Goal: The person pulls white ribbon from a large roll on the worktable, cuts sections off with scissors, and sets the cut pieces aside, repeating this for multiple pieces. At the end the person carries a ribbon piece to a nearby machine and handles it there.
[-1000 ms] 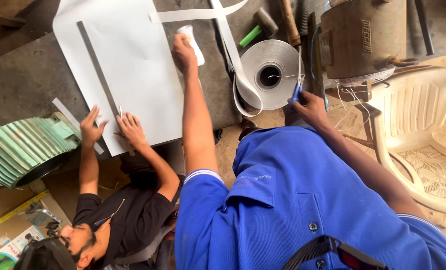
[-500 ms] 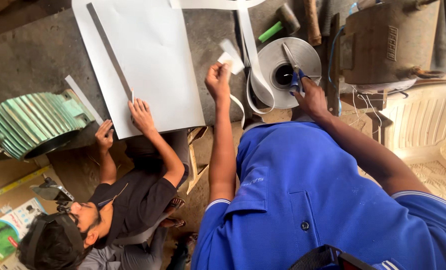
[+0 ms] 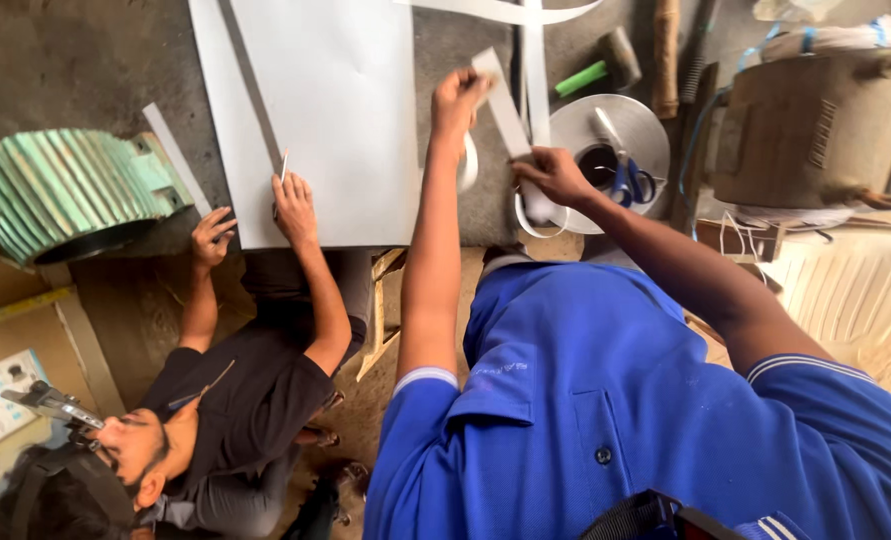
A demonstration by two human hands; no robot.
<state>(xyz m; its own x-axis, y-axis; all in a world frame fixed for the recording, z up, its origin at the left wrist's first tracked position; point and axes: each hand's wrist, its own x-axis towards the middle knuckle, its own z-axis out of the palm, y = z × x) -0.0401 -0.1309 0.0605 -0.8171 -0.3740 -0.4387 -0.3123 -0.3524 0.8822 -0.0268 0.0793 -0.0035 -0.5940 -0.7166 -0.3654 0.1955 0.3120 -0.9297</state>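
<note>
My left hand point(image 3: 460, 98) is raised over the dark bench, pinching the top end of a white paper strip point(image 3: 505, 105). My right hand point(image 3: 555, 175) grips the same strip lower down, beside a roll of white strip material point(image 3: 655, 125). Blue-handled scissors point(image 3: 627, 180) lie on that roll, just right of my right hand. Left of my arm lies a large white sheet point(image 3: 345, 120) with a metal ruler point(image 3: 250, 95) on it.
A co-worker in black crouches at lower left, one hand point(image 3: 293, 205) on the sheet holding a thin tool, the other hand point(image 3: 210, 235) at its edge. A green finned motor housing point(image 3: 60, 190) stands left. A brown motor point(image 3: 815, 120), green-handled hammer point(image 3: 600, 68) and white plastic chair point(image 3: 850, 285) are right.
My right hand has let go of the scissors, which now rest on the roll, and has taken the strip. My left hand has carried the strip's end right, toward the roll.
</note>
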